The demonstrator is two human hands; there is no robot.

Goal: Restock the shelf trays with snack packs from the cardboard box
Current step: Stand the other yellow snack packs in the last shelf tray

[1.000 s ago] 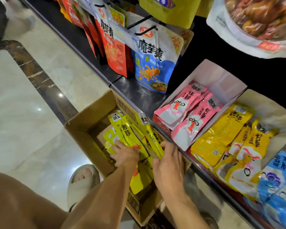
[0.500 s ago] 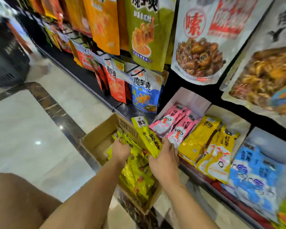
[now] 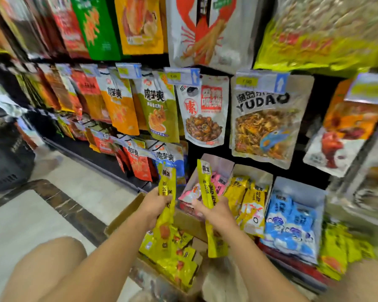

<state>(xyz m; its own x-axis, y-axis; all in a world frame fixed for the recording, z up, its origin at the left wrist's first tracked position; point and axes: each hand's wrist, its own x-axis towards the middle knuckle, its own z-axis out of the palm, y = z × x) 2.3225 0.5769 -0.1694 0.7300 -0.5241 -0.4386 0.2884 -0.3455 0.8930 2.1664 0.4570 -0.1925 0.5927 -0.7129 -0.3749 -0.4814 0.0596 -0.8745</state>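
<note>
Left hand (image 3: pixel 155 205): fingers curled round the left pack (image 3: pixel 166 188), yellow-green. It may be more than one pack, as blur hides the count. The pack stands upright, with its top at 12 o'clock above the fist and its lower end hanging toward the box.

Right hand (image 3: pixel 219 215): clenched on the right pack (image 3: pixel 204 184), same kind. The top leans slightly toward 11 o'clock and the lower end sticks out below the hand at 6 o'clock. The two packs are near each other but apart.

Box (image 3: pixel 122 216): cardboard, open, on the floor (image 3: pixel 74 192) at 6 o'clock of the frame, under both hands. The loose stock (image 3: pixel 175 253) inside is yellow-green packs lying in a heap.

Bottom shelf, 1 to 3 o'clock of the right hand, holds a row of trays:
- pink tray (image 3: pixel 218 165) with pink packs (image 3: pixel 219 185), directly behind the right pack
- yellow packs (image 3: pixel 252 203), just beside the right hand at 3 o'clock
- blue packs (image 3: pixel 292 225) in the next tray, farther out at 3 o'clock

Hanging bags fill the wall at 12 o'clock. The YUDAO bag (image 3: pixel 266 123) hangs above the yellow packs, under a price tag (image 3: pixel 262 81).

A bare knee (image 3: pixel 42 269) shows at 7 o'clock. The frame edges are heavily blurred.
</note>
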